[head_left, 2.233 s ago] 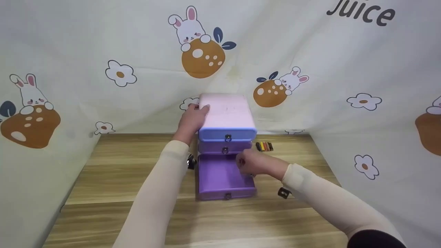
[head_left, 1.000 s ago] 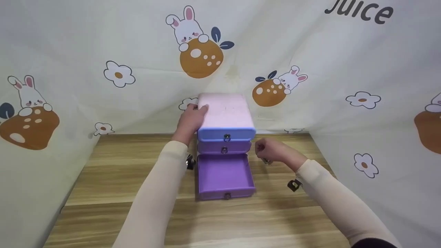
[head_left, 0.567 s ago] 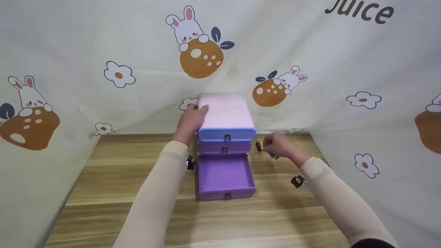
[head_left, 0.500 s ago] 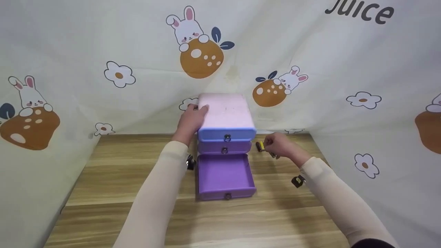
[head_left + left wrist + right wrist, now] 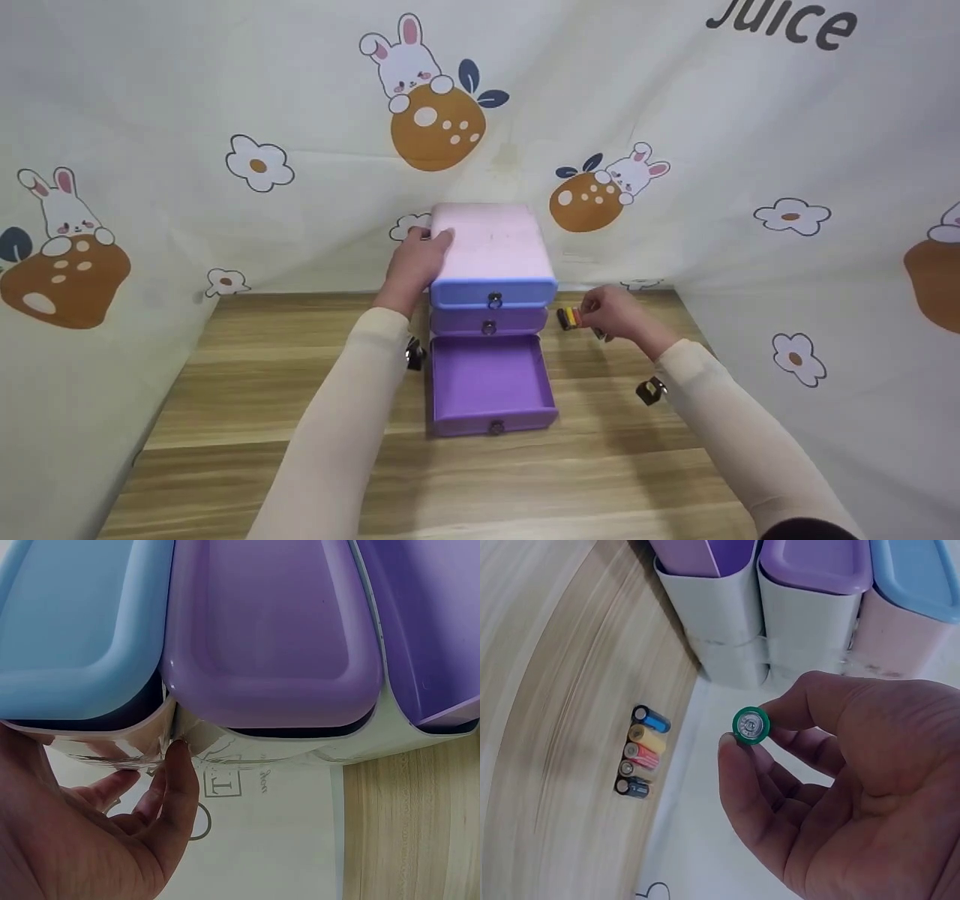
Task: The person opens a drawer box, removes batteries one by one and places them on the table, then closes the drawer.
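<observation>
A small drawer unit (image 5: 491, 240) with a pink top stands at the back of the table. Its bottom purple drawer (image 5: 491, 379) is pulled out; the blue and middle purple drawers are in. My left hand (image 5: 414, 262) grips the unit's upper left edge, thumb over the top; in the left wrist view its bent fingers (image 5: 180, 799) touch the side. Right of the unit, my right hand (image 5: 615, 311) pinches a green-ringed battery (image 5: 751, 725) between thumb and finger, end toward the camera. Close by lies a row of several batteries (image 5: 568, 318), partly hidden behind the hand in the head view.
The wood-grain table (image 5: 300, 465) is bounded by a pale cloth wall (image 5: 322, 232) printed with rabbits and flowers at the back and sides. In the right wrist view the loose batteries (image 5: 640, 752) lie side by side, apart from the held one.
My right hand has gone from over the bottom drawer rightward to the battery row, then shifted slightly further right, uncovering more of the row. The left hand stays on the unit.
</observation>
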`<act>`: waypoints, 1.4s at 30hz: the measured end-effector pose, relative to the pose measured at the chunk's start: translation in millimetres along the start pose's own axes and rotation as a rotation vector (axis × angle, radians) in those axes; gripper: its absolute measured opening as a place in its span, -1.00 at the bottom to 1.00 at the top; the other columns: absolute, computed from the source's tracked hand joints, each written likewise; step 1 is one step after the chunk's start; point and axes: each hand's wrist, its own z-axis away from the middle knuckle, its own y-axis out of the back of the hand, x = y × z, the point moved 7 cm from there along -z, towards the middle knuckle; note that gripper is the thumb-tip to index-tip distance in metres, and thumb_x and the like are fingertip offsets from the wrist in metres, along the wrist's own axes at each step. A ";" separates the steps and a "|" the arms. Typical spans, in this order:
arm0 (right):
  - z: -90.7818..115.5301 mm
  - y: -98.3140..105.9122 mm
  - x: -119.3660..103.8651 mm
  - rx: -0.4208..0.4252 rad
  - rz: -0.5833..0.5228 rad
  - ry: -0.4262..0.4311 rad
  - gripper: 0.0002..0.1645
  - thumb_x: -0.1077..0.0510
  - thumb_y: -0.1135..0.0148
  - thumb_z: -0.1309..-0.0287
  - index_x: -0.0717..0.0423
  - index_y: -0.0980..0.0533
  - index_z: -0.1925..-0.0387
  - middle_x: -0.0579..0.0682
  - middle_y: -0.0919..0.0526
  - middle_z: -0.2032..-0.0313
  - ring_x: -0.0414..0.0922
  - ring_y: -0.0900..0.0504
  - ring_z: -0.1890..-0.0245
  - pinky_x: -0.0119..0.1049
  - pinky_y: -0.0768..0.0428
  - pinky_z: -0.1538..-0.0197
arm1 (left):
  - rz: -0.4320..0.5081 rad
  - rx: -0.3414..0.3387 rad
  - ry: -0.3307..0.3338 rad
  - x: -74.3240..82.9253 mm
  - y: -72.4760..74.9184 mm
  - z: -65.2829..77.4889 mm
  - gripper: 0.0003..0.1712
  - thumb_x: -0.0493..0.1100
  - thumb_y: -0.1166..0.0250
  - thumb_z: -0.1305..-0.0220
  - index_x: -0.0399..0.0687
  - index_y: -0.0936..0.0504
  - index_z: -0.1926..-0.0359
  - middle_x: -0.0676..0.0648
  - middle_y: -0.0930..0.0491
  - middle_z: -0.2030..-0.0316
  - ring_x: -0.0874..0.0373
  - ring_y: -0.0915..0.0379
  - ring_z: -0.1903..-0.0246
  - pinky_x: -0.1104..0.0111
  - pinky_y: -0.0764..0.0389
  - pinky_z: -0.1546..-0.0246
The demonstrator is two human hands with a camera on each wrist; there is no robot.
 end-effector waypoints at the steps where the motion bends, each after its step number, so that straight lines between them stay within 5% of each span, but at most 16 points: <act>1: -0.9 0.5 0.7 0.007 0.000 0.004 -0.91 0.27 -0.38 -0.38 0.27 -0.66 0.22 0.06 -0.70 0.44 -0.12 -0.67 0.52 -0.26 -0.70 0.43 | -0.001 -0.001 0.002 -0.4 -0.2 -0.6 -0.07 0.45 -0.09 -0.59 -0.10 -0.34 -0.63 -0.26 -0.37 -0.58 -0.20 -0.29 -0.55 -0.07 -0.36 -0.52; 15: -15.6 13.6 15.8 0.166 0.130 0.065 -0.90 0.37 -0.30 -0.32 0.28 -0.71 0.21 0.14 -0.77 0.30 -0.09 -0.69 0.44 -0.17 -0.68 0.31 | 0.011 -0.007 0.017 -1.5 0.0 -1.6 -0.04 0.47 -0.10 -0.57 -0.08 -0.31 -0.65 -0.25 -0.37 -0.59 -0.20 -0.28 -0.56 -0.08 -0.34 -0.53; 23: -26.7 16.6 26.9 0.173 0.154 0.138 -0.89 0.39 -0.32 -0.36 0.35 -0.73 0.18 0.12 -0.76 0.36 -0.09 -0.68 0.44 -0.05 -0.70 0.24 | 0.008 -0.001 -0.006 -1.0 0.9 -1.9 -0.07 0.45 -0.11 -0.58 -0.10 -0.36 -0.62 -0.24 -0.41 -0.56 -0.20 -0.30 -0.55 -0.07 -0.34 -0.53; 42: -38.7 22.1 40.1 0.197 0.109 0.017 -0.83 0.38 -0.25 -0.45 0.35 -0.71 0.05 0.12 -0.76 0.35 -0.06 -0.71 0.40 -0.13 -0.69 0.25 | 0.029 -0.009 0.000 -1.2 -0.1 -0.4 -0.07 0.45 -0.11 -0.59 -0.11 -0.35 -0.62 -0.23 -0.42 -0.56 -0.18 -0.31 -0.54 -0.05 -0.35 -0.53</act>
